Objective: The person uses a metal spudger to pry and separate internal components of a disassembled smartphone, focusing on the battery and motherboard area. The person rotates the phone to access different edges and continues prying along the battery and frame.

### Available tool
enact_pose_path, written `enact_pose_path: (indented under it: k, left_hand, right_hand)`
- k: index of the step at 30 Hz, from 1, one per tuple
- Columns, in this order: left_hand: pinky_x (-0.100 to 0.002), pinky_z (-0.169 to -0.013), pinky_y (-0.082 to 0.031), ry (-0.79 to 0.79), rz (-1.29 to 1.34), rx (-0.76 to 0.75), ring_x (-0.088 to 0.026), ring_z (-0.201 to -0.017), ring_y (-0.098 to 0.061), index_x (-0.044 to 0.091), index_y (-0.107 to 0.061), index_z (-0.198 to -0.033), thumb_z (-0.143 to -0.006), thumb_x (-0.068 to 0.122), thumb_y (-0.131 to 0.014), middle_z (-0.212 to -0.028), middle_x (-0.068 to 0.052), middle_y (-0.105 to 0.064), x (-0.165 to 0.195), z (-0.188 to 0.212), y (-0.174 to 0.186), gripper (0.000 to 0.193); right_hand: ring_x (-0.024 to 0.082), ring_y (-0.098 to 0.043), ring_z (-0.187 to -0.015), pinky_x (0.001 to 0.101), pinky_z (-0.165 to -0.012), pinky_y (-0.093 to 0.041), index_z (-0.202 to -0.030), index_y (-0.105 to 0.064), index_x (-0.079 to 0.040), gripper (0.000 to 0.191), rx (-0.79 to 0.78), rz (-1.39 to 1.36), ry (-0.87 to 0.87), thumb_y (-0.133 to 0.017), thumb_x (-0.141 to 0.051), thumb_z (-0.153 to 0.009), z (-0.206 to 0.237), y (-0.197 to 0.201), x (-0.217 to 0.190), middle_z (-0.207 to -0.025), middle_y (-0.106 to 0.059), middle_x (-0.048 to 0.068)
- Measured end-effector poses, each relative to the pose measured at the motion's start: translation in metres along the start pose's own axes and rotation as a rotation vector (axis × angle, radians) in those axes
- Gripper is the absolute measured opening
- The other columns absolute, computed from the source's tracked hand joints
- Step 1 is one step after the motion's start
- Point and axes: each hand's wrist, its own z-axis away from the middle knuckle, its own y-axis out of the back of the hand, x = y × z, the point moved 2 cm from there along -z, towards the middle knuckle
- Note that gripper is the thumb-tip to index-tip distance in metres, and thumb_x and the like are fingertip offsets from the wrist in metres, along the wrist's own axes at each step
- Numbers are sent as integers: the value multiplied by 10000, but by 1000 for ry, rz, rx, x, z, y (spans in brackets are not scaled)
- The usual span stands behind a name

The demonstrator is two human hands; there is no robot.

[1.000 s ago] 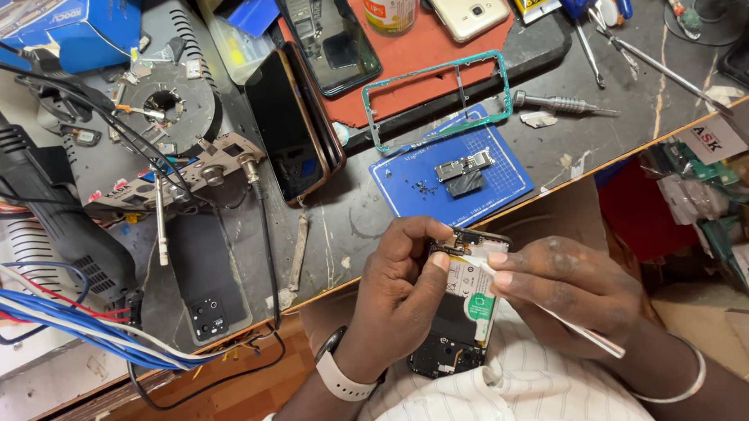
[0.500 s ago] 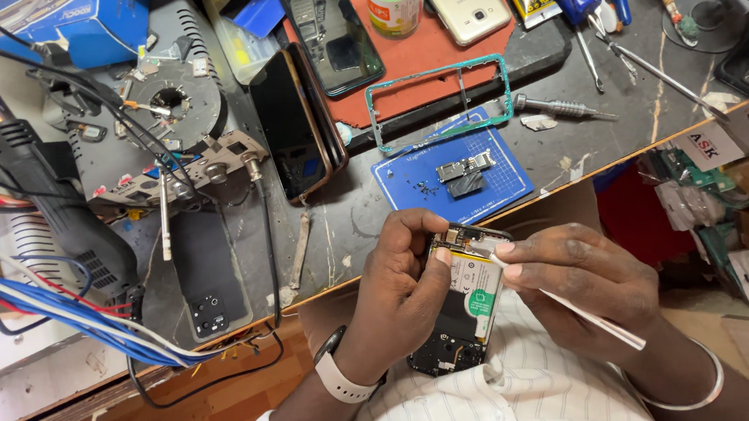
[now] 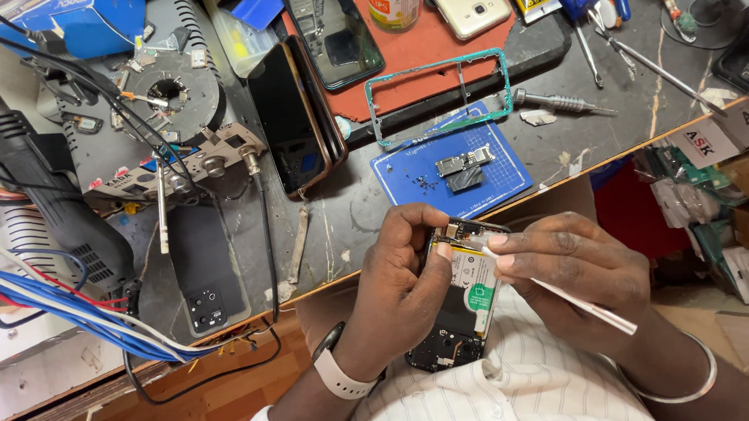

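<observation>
Close to the body, just off the near edge of the workbench (image 3: 621, 139), the left hand (image 3: 395, 294) curls its fingers around an opened phone (image 3: 459, 298) with its back cover off, thumb pressed on its upper end. The right hand (image 3: 573, 265) pinches a thin white tool (image 3: 572, 297), its tip touching the phone's top edge. Beyond on the bench lie a blue mat (image 3: 490, 187) with small parts, a teal phone frame (image 3: 437, 97), and, at far left, a black hot-air gun (image 3: 39, 190).

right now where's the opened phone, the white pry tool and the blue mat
opened phone (image 3: 465, 295), head view, on its battery
white pry tool (image 3: 581, 302), head view, mid shaft
blue mat (image 3: 408, 179), head view, bare left part
</observation>
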Motion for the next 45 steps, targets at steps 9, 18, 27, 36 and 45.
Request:
enact_pose_path:
  k: [9,18,27,36,45]
  left_hand:
    - [-221,-829,-504,12,31,-6,-47,-963,-578,21,-452,-1295,-1048,-35,-503,-1080,-71,-637,-1,0,0,258]
    - [-223,-790,-509,-23,-71,-6,-46,-927,-593,15,-472,-1267,-1037,-11,-544,-1029,-62,-654,5,0,1,242]
    - [-216,-788,-499,53,37,-2,-33,-908,-570,18,-488,-1263,-1053,13,-508,-1021,-32,-640,12,0,-2,210]
    - [-280,-616,-501,39,-370,33,-110,-657,-590,-7,-547,-1171,-982,20,-561,-758,-88,-652,41,-2,-9,191]
    - [-320,-704,-572,4,-381,-26,-181,-747,-720,-13,-553,-1170,-1021,70,-585,-855,-128,-719,47,-6,-9,173]
  right_hand:
    - [214,-749,-907,314,-816,-595,-1030,-714,-56,259,4,-27,-36,-838,-35,-803,0,-1,2,-1077,-762,121]
    - [203,-767,-918,316,-810,-584,-1034,-719,-70,270,-2,-28,-21,-851,-45,-799,-3,-4,2,-1066,-769,104]
    - [193,-728,-1014,317,-903,-581,-1134,-683,-103,171,201,-372,-142,-624,-209,-1014,0,9,2,-1138,-742,87]
    - [162,-708,-765,285,-632,-556,-1037,-741,-68,317,-277,62,-120,-795,5,-734,-27,9,0,-997,-699,86]
    - [282,-700,-750,385,-592,-535,-1022,-723,-86,369,-460,182,84,-830,-18,-675,-47,4,-2,-959,-688,73]
